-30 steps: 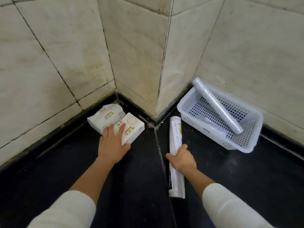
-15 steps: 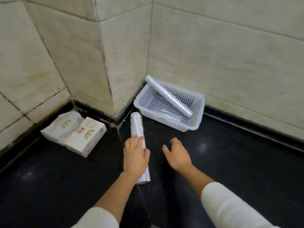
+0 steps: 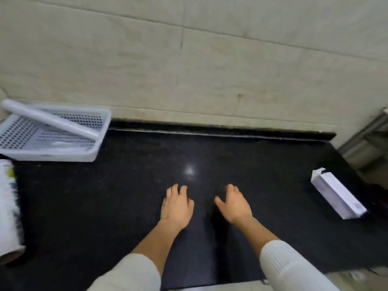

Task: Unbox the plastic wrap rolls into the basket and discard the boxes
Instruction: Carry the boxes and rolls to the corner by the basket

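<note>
Both hands hover empty over the bare middle of the glossy black stone counter (image 3: pixel 262 164). The left hand (image 3: pixel 176 206) and the right hand (image 3: pixel 234 204) are palm down with fingers loosely spread and slightly curled, gripping nothing; that posture suggests hands between grasps, ready to go for whichever item comes next.

The white perforated plastic basket (image 3: pixel 100 131) sits at the far left, tucked against the beige tiled wall (image 3: pixel 189 59), probably so it stays put while rolls are dropped in. One long translucent white plastic wrap roll (image 3: pixel 50 120) lies slanted across it, its upper end propped on the rim because it is longer than the basket floor. More may lie flat beneath it, but that is too faint to confirm.

At the left edge a white printed tube-shaped package with a cardboard-brown open end (image 3: pixel 9 206) lies blurred on the counter, near the basket and well apart from the hands.

Far right, a long white cardboard box with a torn-open end (image 3: pixel 338 196) lies near the counter's edge, likely awaiting handling or discard; whether it still holds a roll cannot be told.
</note>
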`<act>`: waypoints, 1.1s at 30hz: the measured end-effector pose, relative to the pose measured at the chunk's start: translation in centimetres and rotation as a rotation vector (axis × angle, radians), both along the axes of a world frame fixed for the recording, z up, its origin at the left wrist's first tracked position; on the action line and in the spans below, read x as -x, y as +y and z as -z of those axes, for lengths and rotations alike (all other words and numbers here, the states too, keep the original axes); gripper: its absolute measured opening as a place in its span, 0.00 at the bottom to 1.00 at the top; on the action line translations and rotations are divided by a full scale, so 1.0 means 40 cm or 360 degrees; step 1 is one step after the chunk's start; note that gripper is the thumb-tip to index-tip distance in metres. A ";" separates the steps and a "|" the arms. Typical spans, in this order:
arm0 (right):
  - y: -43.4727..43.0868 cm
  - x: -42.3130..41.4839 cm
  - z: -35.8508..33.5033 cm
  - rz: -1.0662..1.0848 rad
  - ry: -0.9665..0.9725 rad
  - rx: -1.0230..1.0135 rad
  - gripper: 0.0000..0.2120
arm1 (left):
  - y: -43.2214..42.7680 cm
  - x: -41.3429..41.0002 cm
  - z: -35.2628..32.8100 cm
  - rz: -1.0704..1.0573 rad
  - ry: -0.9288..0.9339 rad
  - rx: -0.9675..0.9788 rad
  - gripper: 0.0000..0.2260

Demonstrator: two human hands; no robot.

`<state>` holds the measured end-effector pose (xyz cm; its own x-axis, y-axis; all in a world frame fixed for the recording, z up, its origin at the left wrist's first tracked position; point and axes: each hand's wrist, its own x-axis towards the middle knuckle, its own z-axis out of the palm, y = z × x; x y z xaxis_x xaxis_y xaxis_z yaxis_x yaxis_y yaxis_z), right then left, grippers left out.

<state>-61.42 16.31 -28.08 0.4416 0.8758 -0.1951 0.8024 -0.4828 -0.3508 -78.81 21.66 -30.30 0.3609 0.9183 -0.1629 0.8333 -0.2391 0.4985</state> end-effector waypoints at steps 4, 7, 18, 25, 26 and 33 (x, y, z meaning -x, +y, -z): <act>-0.108 -0.288 0.025 0.0000 -0.0026 0.0021 0.24 | -0.098 -0.297 0.026 -0.0002 -0.0035 0.0035 0.23; -0.182 -0.484 0.024 0.0010 -0.0129 0.0018 0.22 | -0.176 -0.481 0.048 0.0011 -0.0041 0.0051 0.24; -0.287 -1.006 -0.010 0.0408 -0.0435 -0.0001 0.32 | -0.278 -0.706 0.154 0.0146 0.0412 0.0173 0.33; -0.266 -1.067 0.019 0.0614 -0.0145 0.0289 0.35 | -0.274 -0.693 0.187 0.0170 0.0427 0.0152 0.33; -0.264 -1.060 0.023 0.0617 -0.0113 0.0262 0.34 | -0.272 -0.692 0.192 0.0169 0.0420 0.0152 0.33; -0.260 -0.884 0.036 0.0466 0.0049 0.0056 0.26 | -0.244 -0.680 0.163 0.0183 0.0239 0.0453 0.33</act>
<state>-26.04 5.91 -29.51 0.6678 0.7045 -0.2404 0.6165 -0.7044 -0.3518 -51.62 11.91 -36.82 0.4119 0.7830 -0.4661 0.8781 -0.2044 0.4325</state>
